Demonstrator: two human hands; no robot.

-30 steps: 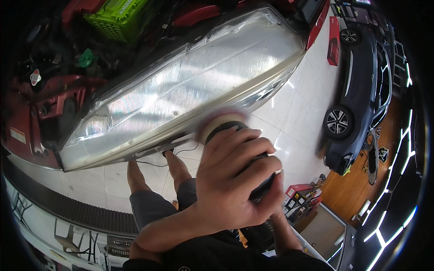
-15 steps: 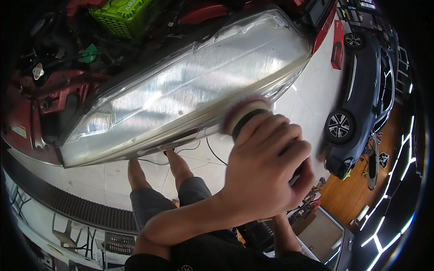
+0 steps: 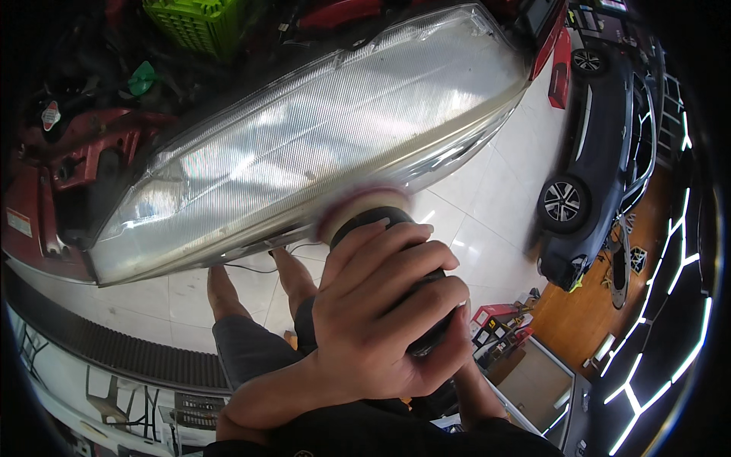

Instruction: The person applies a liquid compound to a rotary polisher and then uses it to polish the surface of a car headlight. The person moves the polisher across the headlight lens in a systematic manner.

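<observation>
My left hand (image 3: 388, 305) is wrapped over the black head of a polisher (image 3: 381, 218). Its round, pale foam pad (image 3: 364, 201) is blurred and lies against the lower edge of a large headlight (image 3: 304, 145). The clear lens has fine ribs and reflects light, with a yellowish tint along its lower rim. My right forearm (image 3: 480, 396) rises behind my left hand. The right hand itself is hidden there, so its grip does not show.
Above the headlight is a red car's open engine bay (image 3: 99, 145) with a green crate (image 3: 202, 27). A dark blue car (image 3: 601, 167) stands at the right on pale tiles. Boxes (image 3: 499, 324) sit on the floor beyond my right arm. A black cable (image 3: 251, 268) lies near my legs.
My left hand and the polisher have moved left along the headlight's lower edge. The view has shifted slightly too.
</observation>
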